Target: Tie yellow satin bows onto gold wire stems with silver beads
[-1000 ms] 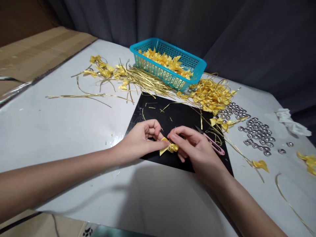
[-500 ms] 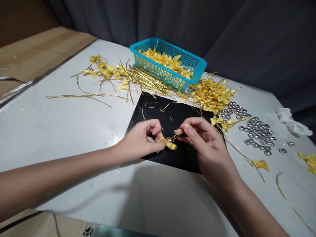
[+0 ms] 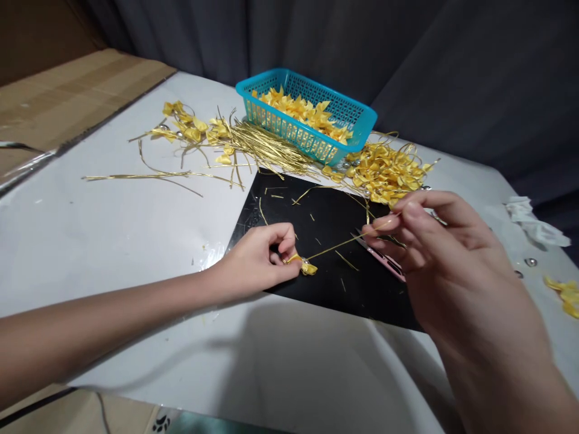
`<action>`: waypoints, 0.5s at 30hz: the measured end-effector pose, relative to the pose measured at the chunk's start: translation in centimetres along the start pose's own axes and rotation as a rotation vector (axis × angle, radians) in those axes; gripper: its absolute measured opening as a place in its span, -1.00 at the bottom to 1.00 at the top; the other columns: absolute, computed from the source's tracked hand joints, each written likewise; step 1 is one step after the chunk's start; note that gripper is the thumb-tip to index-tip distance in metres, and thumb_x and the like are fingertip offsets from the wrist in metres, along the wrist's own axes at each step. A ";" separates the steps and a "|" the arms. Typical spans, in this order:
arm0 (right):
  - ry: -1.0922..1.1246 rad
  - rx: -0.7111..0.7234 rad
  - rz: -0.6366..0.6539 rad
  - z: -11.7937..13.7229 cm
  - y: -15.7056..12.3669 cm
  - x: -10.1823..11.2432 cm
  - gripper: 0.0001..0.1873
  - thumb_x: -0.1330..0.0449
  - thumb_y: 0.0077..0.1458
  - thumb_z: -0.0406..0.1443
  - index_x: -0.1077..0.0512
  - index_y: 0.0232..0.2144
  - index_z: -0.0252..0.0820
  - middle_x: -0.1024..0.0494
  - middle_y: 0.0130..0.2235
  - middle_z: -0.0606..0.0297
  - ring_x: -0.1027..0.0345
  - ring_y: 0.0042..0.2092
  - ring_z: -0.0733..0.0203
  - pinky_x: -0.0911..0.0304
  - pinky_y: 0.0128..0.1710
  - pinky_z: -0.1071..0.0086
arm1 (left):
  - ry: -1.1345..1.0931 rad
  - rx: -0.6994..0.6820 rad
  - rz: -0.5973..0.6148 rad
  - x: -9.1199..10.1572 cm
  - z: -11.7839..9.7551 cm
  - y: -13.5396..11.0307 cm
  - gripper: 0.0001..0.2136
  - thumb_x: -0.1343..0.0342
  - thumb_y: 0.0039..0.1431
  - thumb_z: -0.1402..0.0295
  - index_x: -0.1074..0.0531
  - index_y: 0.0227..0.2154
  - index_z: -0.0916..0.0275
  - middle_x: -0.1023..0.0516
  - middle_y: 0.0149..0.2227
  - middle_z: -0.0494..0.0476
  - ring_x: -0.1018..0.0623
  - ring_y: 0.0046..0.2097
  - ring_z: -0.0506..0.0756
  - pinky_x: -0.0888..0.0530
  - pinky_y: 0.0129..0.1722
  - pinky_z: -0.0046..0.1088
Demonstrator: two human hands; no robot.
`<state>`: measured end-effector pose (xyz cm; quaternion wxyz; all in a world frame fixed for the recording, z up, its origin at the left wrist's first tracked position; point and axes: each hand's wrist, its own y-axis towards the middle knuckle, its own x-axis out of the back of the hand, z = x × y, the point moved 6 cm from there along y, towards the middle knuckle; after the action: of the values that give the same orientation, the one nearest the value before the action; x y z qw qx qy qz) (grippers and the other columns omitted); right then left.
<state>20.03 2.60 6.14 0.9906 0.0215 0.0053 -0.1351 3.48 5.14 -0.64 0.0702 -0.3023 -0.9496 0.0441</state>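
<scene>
My left hand (image 3: 262, 256) rests on a black mat (image 3: 316, 217) and pinches a small yellow ribbon bow (image 3: 307, 267) at its fingertips. A thin gold wire (image 3: 344, 243) runs from the bow up to my right hand (image 3: 434, 241), whose thumb and fingers are closed on the wire's far end. The right hand is raised above the mat's right side, close to the camera. Pink-handled snips (image 3: 382, 259) lie on the mat just under it.
A teal basket (image 3: 307, 120) of yellow bows stands at the back. Loose gold wires (image 3: 253, 147) lie left of it, a heap of bows (image 3: 389, 172) to its right. Small silver beads (image 3: 530, 262), crumpled tissue (image 3: 534, 226) and cardboard (image 3: 67, 96) lie around the table edges.
My right hand has pulled away from the bow, up and to the right, drawing the gold wire out taut. The left hand stayed put, still pinching the bow.
</scene>
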 end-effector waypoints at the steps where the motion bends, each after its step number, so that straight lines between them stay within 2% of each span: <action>1: 0.036 -0.035 -0.005 0.3 0.0 0.1 -0.97 -0.21 0.06 -0.32 -0.43 -0.43 -0.10 -0.49 -0.45 0.41 -0.44 -0.41 0.41 -0.41 -0.40 0.59 | 0.003 -0.002 -0.001 0.0 0.0 0.0 -0.71 -0.07 0.00 0.50 -0.01 -0.58 0.18 -0.20 -0.57 -0.15 -0.16 -0.54 -0.10 -0.12 -0.55 -0.52; 6: 0.062 -0.093 -0.043 1.9 -0.4 0.6 -0.98 -0.25 0.00 -0.30 -0.48 -0.46 -0.12 -0.51 -0.45 0.40 -0.44 -0.43 0.42 -0.42 -0.46 0.65 | 0.017 -0.009 0.003 0.1 0.1 0.0 -0.71 -0.06 0.01 0.49 0.00 -0.58 0.18 -0.19 -0.58 -0.15 -0.15 -0.55 -0.10 -0.11 -0.56 -0.53; 9: 0.013 -0.139 -0.087 2.5 -0.9 1.7 -0.95 -0.29 -0.02 -0.27 -0.53 -0.41 -0.07 -0.54 -0.34 0.38 -0.47 -0.38 0.39 -0.47 -0.42 0.66 | 0.038 -0.010 0.004 0.1 0.1 -0.1 -0.71 -0.07 0.01 0.48 0.00 -0.58 0.18 -0.18 -0.58 -0.15 -0.15 -0.55 -0.10 -0.10 -0.56 -0.54; 12: -0.037 -0.231 -0.067 2.5 -1.4 2.9 -0.91 -0.24 0.06 -0.23 -0.56 -0.36 -0.02 -0.57 -0.26 0.33 -0.50 -0.28 0.32 -0.50 -0.37 0.66 | 0.049 -0.012 0.003 0.2 0.0 -0.2 -0.71 -0.06 0.02 0.47 0.00 -0.58 0.18 -0.13 -0.58 -0.15 -0.14 -0.54 -0.10 -0.10 -0.56 -0.55; 15: -0.105 -0.223 -0.013 2.8 -1.2 3.8 -0.83 -0.15 0.15 -0.22 -0.56 -0.31 0.02 -0.57 -0.19 0.30 -0.50 -0.18 0.25 -0.53 -0.29 0.58 | 0.060 -0.021 -0.006 0.2 -0.1 -0.2 -0.71 -0.06 0.03 0.46 0.00 -0.59 0.19 -0.09 -0.59 -0.15 -0.12 -0.53 -0.09 -0.10 -0.56 -0.55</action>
<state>23.37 0.26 8.83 0.9848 -0.0958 -0.0315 -0.1411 3.21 5.13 -0.46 0.0955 -0.3012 -0.9484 0.0250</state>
